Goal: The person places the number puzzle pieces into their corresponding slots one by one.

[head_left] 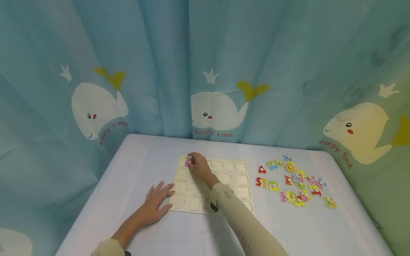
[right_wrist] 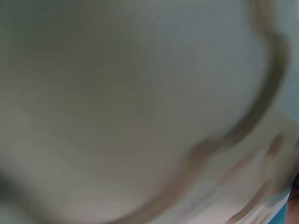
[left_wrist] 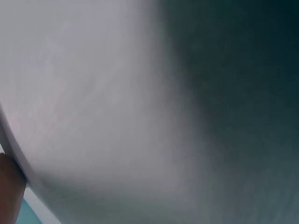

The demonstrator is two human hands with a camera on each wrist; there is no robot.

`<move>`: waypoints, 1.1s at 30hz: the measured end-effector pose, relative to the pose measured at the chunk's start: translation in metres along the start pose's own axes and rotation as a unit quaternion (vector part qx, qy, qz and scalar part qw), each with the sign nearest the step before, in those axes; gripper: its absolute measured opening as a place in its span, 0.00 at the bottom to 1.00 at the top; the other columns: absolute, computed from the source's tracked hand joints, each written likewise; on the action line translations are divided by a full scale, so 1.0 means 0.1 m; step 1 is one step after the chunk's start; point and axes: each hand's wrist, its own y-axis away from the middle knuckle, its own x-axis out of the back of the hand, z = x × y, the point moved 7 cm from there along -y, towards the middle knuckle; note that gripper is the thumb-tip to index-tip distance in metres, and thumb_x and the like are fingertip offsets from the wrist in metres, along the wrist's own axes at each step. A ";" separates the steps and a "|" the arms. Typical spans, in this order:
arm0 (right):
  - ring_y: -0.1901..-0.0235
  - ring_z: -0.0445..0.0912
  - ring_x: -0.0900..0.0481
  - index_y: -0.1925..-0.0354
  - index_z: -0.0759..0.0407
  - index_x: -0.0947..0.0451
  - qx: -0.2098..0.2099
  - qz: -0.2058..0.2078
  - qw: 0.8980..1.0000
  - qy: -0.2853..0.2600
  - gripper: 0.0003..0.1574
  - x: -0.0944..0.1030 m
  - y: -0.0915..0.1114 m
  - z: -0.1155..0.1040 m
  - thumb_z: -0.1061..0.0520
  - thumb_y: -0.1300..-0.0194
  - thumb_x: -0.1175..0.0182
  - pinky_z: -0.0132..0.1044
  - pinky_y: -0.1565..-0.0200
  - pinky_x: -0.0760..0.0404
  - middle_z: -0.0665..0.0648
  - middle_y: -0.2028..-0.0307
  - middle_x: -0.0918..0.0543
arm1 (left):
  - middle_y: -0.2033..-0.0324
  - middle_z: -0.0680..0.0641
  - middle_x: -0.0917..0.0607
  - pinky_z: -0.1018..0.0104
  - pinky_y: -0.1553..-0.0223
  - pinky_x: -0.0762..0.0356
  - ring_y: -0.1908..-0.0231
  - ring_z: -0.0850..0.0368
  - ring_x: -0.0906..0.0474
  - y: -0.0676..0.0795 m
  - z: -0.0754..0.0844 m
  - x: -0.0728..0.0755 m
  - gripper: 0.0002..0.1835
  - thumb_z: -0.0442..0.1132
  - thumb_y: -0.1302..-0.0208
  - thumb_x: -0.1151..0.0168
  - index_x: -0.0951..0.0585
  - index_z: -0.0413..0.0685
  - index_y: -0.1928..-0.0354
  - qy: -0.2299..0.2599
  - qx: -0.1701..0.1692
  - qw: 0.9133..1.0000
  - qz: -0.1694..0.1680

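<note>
A pale wooden puzzle board [head_left: 194,203] with rows of shaped recesses lies on the white table. At its far left corner, my right hand [head_left: 200,167] pinches a pink puzzle piece [head_left: 187,163] over the top row; fingers partly cover the piece. My left hand [head_left: 157,201] rests spread on the tabletop, its fingertips at the board's left edge. The left wrist view holds mostly blurred tabletop, with a bit of hand [left_wrist: 10,189] at the left border. In the right wrist view, the board's recess outlines [right_wrist: 205,150] appear very close and blurred.
Colourful number pieces with knobs [head_left: 299,185] are scattered on the table right of the board, some overlapping. A red 4 piece [head_left: 262,170] lies nearest the board's far right corner. Behind the table hangs a blue curtain [head_left: 166,71] printed with whales.
</note>
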 end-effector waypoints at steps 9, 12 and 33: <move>0.66 0.46 0.23 0.49 0.65 0.26 0.017 0.034 0.999 0.019 0.18 -0.03 -0.10 -0.10 0.67 0.39 0.39 0.35 0.60 0.23 0.56 0.67 0.22 | 0.34 0.44 0.34 0.35 0.37 0.67 0.32 0.34 0.54 -0.06 0.03 0.00 0.23 0.42 0.39 0.38 0.25 0.43 0.42 0.028 0.007 0.999 -0.033; 0.68 0.44 0.24 0.49 0.65 0.26 0.006 0.032 0.999 0.019 0.18 -0.02 -0.12 -0.09 0.67 0.39 0.39 0.33 0.62 0.23 0.55 0.67 0.22 | 0.34 0.44 0.34 0.35 0.37 0.66 0.32 0.35 0.54 -0.08 0.03 0.00 0.23 0.42 0.38 0.38 0.25 0.43 0.42 0.032 0.007 0.999 -0.039; 0.58 0.54 0.21 0.47 0.70 0.27 -0.106 0.059 0.990 -0.069 0.20 0.86 0.22 0.52 0.61 0.36 0.41 0.43 0.58 0.21 0.62 0.62 0.19 | 0.33 0.48 0.35 0.37 0.36 0.69 0.31 0.37 0.55 -0.01 -0.04 -0.03 0.25 0.45 0.38 0.39 0.26 0.45 0.40 0.013 0.034 0.999 -0.033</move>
